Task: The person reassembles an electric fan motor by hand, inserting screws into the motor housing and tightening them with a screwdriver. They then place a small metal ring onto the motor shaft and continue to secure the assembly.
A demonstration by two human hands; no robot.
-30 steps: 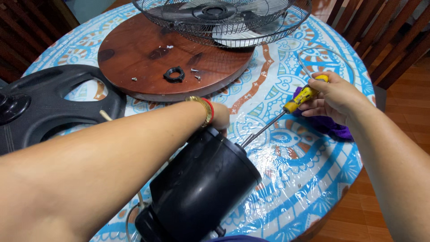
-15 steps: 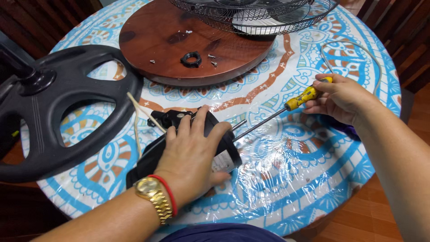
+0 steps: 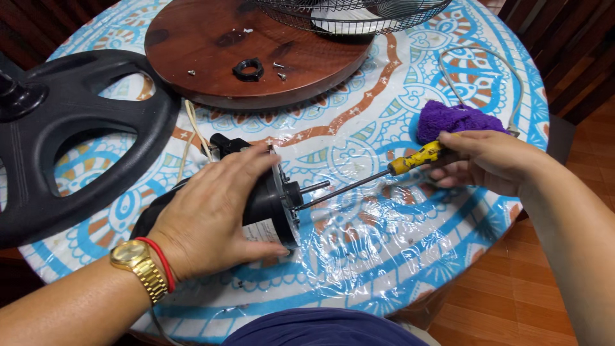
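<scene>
A person's left hand (image 3: 211, 214) is clamped over a black fan motor housing (image 3: 256, 198) lying on its side near the front edge of the round table (image 3: 397, 269). The right hand (image 3: 487, 160) grasps a yellow-handled screwdriver (image 3: 359, 182), its tip against the motor's face beside the bare shaft (image 3: 314, 187). The plastic table cover looks slick; the housing could roll or the tip slip off. Loose screws (image 3: 278, 70) on the wooden disc (image 3: 211, 51) at the far edge might scatter.

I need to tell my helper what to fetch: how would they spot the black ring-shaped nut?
Find the round wooden board at the table's far side. The black ring nut lies near its middle: the only dark ring there, far larger than the small silver screws around it.
</scene>
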